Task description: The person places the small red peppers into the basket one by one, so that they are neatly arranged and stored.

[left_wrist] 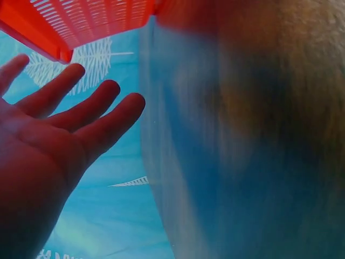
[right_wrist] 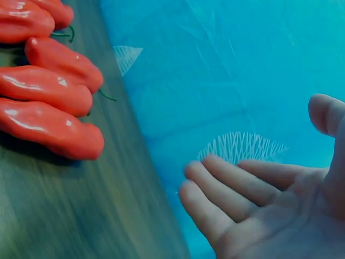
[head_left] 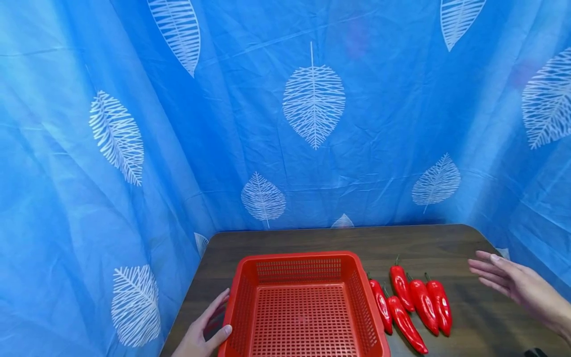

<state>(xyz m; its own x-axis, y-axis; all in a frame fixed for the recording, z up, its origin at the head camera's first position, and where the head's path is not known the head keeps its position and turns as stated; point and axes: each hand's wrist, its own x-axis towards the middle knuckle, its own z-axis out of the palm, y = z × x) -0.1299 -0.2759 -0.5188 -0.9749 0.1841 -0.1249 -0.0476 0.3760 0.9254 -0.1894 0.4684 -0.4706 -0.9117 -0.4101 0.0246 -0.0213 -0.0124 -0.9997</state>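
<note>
A red plastic basket (head_left: 294, 256) with slotted walls and a grid floor stands on the table. At its left side is my left hand (head_left: 205, 327), fingers extended and thumb by the rim; whether it touches is hard to tell. The left wrist view shows that hand's straight, spread fingers (left_wrist: 102, 105) just below the basket wall (left_wrist: 108, 19). Several glossy red chili peppers (head_left: 421, 302) with green stems lie right of the basket. Farther right, my right hand (head_left: 513, 282) hovers with straight fingers and holds nothing. In the right wrist view its palm (right_wrist: 269, 226) is apart from the peppers (right_wrist: 48, 129).
The dark wood-grain table (head_left: 285, 240) has rounded back corners. A blue curtain (head_left: 214, 99) with white leaf prints hangs behind it and along both sides. A small dark object (head_left: 535, 352) shows at the bottom right edge.
</note>
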